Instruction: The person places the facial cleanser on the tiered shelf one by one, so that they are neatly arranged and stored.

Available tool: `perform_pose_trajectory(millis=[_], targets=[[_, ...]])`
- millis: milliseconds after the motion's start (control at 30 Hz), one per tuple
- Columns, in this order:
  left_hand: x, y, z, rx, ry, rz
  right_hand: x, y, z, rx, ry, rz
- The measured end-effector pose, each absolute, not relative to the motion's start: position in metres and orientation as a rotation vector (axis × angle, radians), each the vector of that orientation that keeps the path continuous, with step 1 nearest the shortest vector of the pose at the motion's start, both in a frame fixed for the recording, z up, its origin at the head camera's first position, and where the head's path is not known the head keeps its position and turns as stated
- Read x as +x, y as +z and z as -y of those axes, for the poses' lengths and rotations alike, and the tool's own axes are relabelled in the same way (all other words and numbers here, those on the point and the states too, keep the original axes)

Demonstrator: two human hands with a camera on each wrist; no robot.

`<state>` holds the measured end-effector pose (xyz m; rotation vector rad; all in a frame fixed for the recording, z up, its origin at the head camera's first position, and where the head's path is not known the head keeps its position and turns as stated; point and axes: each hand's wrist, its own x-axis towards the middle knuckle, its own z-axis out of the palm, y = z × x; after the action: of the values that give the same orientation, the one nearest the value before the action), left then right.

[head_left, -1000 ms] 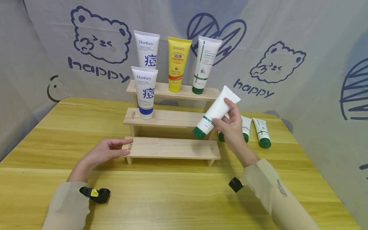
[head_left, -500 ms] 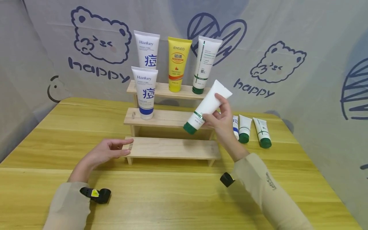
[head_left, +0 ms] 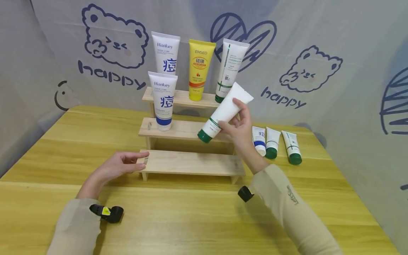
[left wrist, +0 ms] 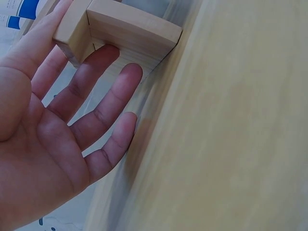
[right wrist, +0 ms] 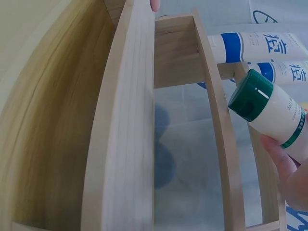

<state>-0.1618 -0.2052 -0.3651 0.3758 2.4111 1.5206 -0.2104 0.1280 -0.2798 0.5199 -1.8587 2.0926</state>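
Note:
In the head view my right hand (head_left: pixel 240 129) grips a white squeeze tube (head_left: pixel 224 111) with a green cap. It is tilted, cap down to the left, above the middle step of a three-tier wooden display stand (head_left: pixel 191 163). The right wrist view has its green cap (right wrist: pixel 251 95) apart from the boards. My left hand (head_left: pixel 116 166) holds the left end of the lowest step, thumb and index finger on the board; the left wrist view shows the other fingers (left wrist: pixel 108 113) loosely bent below and beside it. A white Hankey tube (head_left: pixel 163 101) with a blue band stands upright on the middle step's left.
Along the top step stand another Hankey tube (head_left: pixel 165 53), a yellow ENSEO tube (head_left: pixel 201 69) and a white-green tube (head_left: pixel 230 67). To the stand's right lie a blue-banded tube (head_left: pixel 259 138) and two green-capped tubes (head_left: pixel 272 141) on the table (head_left: pixel 178 219). A printed cloth (head_left: pixel 271 14) hangs behind.
My right hand has carried the green-capped tube left and slightly up, from the stand's right end to over the middle step. My left hand stays on the lowest step.

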Motion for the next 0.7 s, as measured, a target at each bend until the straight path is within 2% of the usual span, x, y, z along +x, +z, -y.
perform_pose_trajectory(millis=[700], targets=[[-0.164, -0.367, 0.206, 0.387, 1.528, -2.411, -0.229, -0.275, -0.096, 0.708, 1.842, 1.894]])
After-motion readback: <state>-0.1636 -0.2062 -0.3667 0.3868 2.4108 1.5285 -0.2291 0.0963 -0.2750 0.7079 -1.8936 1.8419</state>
